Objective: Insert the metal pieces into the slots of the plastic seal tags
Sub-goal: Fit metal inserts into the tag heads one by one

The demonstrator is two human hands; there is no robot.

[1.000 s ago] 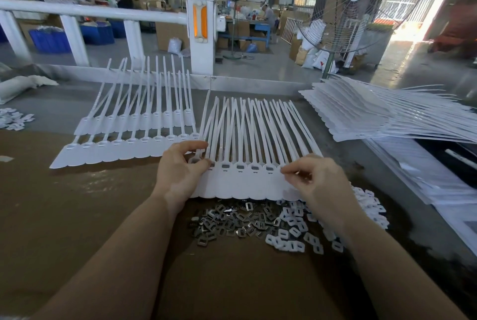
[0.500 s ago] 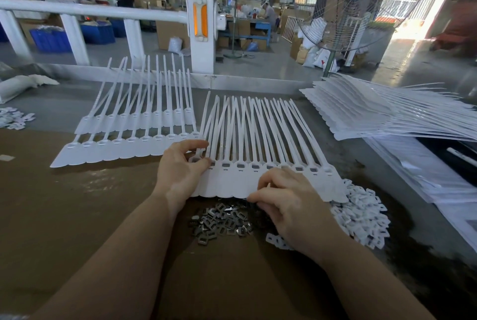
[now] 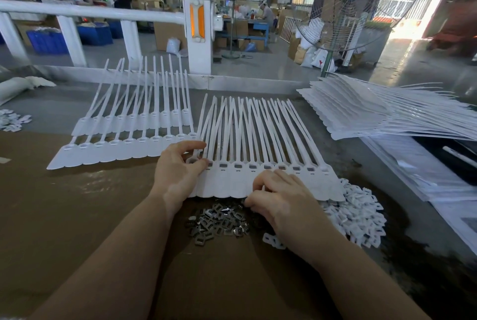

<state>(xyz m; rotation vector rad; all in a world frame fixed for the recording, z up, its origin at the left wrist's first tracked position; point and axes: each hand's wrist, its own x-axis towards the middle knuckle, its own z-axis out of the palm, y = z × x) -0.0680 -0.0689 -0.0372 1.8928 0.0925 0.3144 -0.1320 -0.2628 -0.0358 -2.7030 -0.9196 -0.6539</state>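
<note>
A joined strip of white plastic seal tags (image 3: 260, 154) lies in front of me, tails fanning away, slots in a row along the heads. My left hand (image 3: 178, 172) pinches the leftmost tag head, thumb under and fingers over it. A pile of small metal pieces (image 3: 219, 221) lies just below the strip. My right hand (image 3: 281, 199) hovers over the pile's right side and the strip's lower edge, fingers curled down at the pieces; whether it holds one is hidden.
Two more tag strips (image 3: 124, 136) lie to the left. A stack of tag sheets (image 3: 374, 115) sits at the right. White plastic clips (image 3: 358, 214) are heaped right of my right hand. A white railing (image 3: 85, 12) and a fan (image 3: 346, 4) stand beyond.
My right hand came off the right end of the strip's slots and moved down and left onto the metal pile. My left hand stayed on the leftmost tag.
</note>
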